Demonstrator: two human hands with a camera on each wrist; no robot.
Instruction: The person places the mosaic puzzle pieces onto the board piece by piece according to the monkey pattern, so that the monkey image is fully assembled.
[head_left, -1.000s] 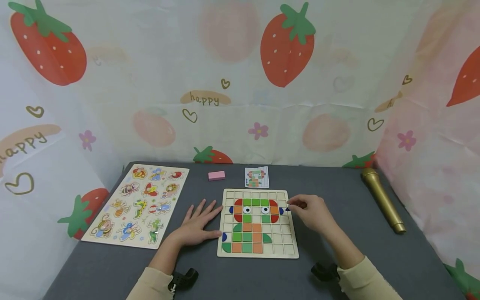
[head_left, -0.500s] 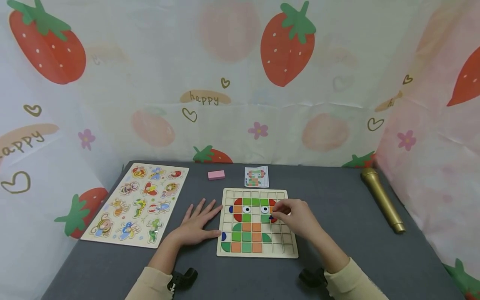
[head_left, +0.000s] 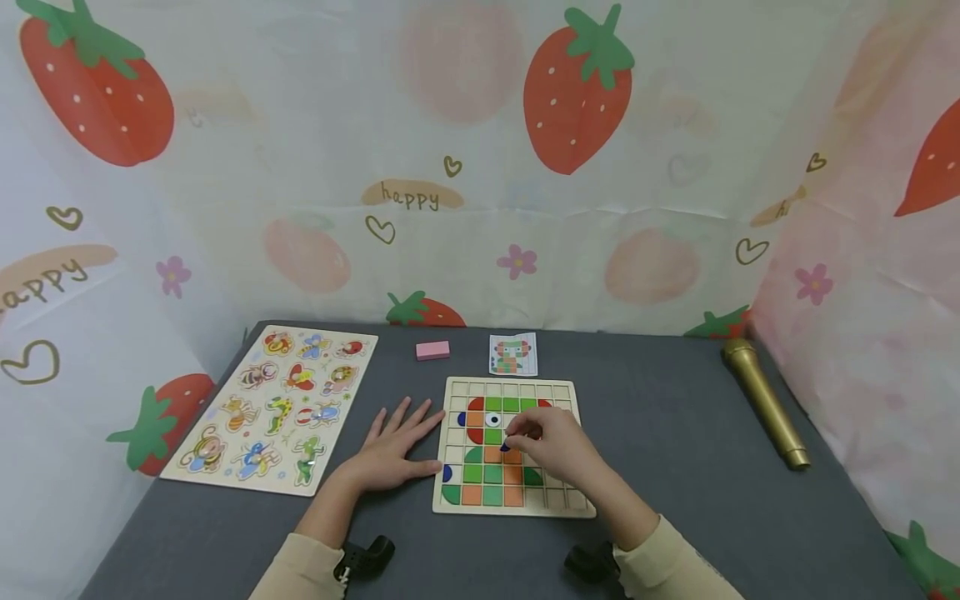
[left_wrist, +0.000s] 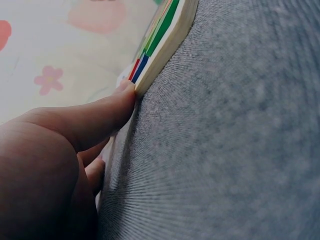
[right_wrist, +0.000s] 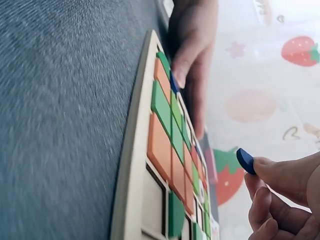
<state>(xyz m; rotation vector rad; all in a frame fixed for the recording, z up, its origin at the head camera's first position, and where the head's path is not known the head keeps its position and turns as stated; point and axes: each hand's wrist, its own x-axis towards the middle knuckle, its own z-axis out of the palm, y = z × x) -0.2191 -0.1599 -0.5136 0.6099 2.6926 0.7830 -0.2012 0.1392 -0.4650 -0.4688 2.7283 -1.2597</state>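
Observation:
A wooden grid board (head_left: pixel 558 500) lies mid-table, part filled with green, orange, red and blue tiles and round eye tiles. My right hand (head_left: pixel 553 442) is over the middle of the board, thumb and fingers pinching a small blue half-round tile (right_wrist: pixel 245 161). In the right wrist view that tile is held above the board's surface. My left hand (head_left: pixel 393 454) lies spread flat on the table, its thumb (left_wrist: pixel 112 107) touching the board's left edge. Beside that thumb a blue tile (head_left: pixel 447 473) sits in a cell on the left edge. My right hand hides some upper right tiles.
A small picture card (head_left: pixel 513 354) of the pattern lies behind the board, with a pink block (head_left: pixel 432 351) left of it. An insect puzzle board (head_left: pixel 273 408) lies at the left. A gold cylinder (head_left: pixel 767 402) lies at the right. A strawberry-print curtain (head_left: pixel 480 275) stands behind the table.
My right hand has moved left with the blue tile, from the board's right edge to over its middle. My left hand has stayed in place.

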